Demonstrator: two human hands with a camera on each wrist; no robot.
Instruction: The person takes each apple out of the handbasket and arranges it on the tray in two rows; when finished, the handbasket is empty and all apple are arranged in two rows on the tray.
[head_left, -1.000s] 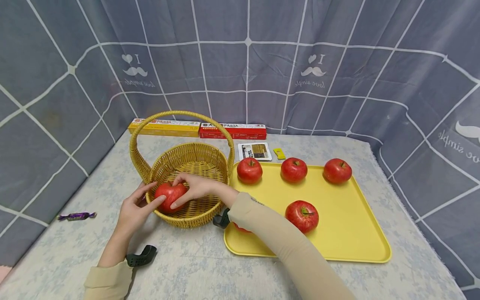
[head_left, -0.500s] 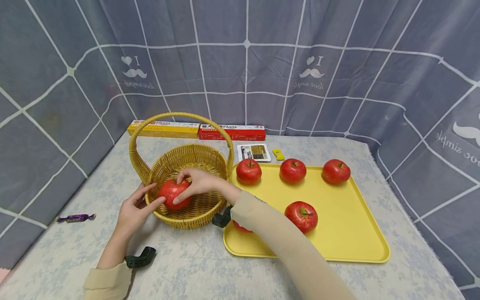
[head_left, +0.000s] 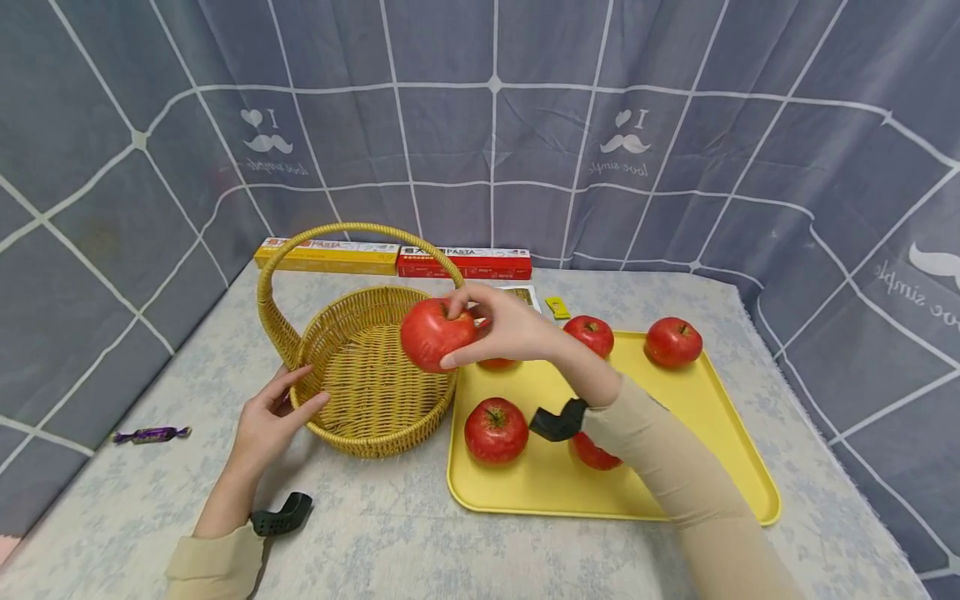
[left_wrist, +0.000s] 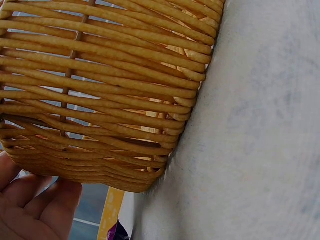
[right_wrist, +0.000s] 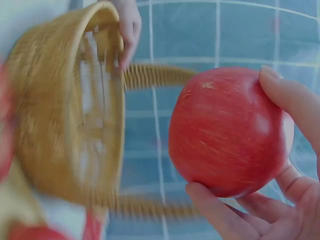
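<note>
My right hand (head_left: 504,323) holds a red apple (head_left: 433,335) in the air over the right rim of a yellow wicker basket (head_left: 375,446). In the right wrist view, thumb and fingers pinch this apple (right_wrist: 227,132) from opposite sides. My left hand (head_left: 266,423) grips the basket's left rim, the thumb over the inside and the other fingers outside. Up close in the left wrist view, those fingers (left_wrist: 42,205) lie against the woven wall (left_wrist: 100,95). Only the bare woven bottom shows inside the basket, whose tall handle (head_left: 360,227) arches above it.
A yellow tray (head_left: 540,502) right of the basket bears several red apples (head_left: 496,430), some partly hidden by my right arm. Behind stand a yellow box (head_left: 326,258) and a red pasta box (head_left: 465,264). A small yellow packet (head_left: 558,307) and a purple-wrapped candy (head_left: 152,435) lie about.
My right hand has lifted the apple out of the basket and carried it up and to the right. The left hand stays on the rim.
</note>
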